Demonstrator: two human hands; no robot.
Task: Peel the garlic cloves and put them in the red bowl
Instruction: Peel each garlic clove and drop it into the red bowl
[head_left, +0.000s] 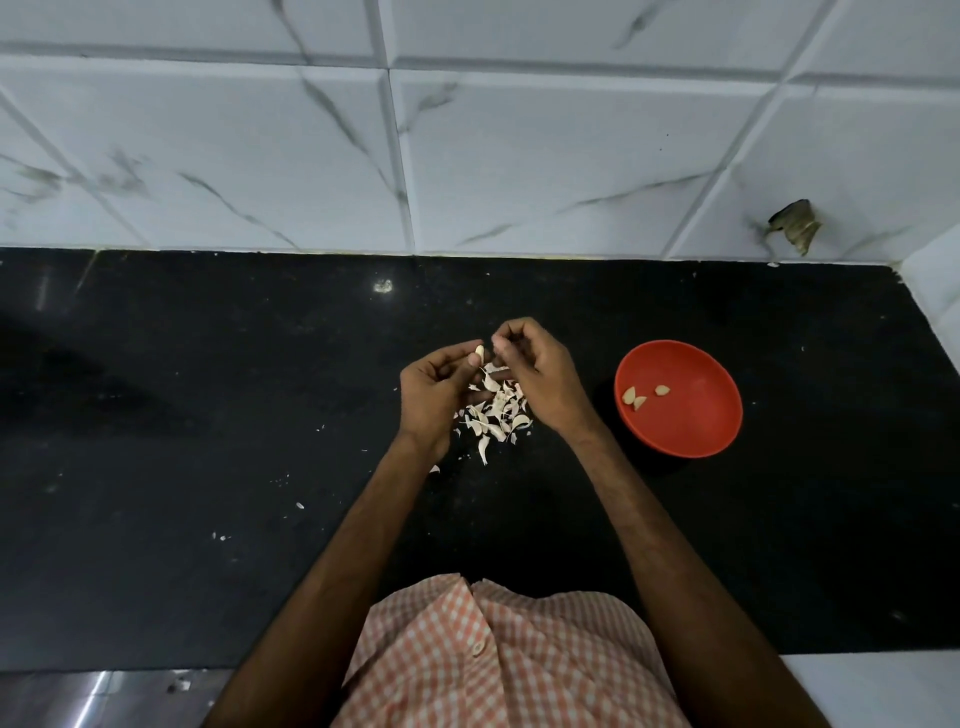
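The left hand (434, 387) pinches a garlic clove (479, 353) w/ its thumb and fingers, curled tight round it. The right hand (530, 364) is curled too, fingertips right by the clove; can't tell if it holds anything. Under both hands sits a pile of peels (496, 410) on the black counter (208, 415). The red bowl (691, 431) is near, on the right, w/ 3 peeled cloves (640, 397) inside.
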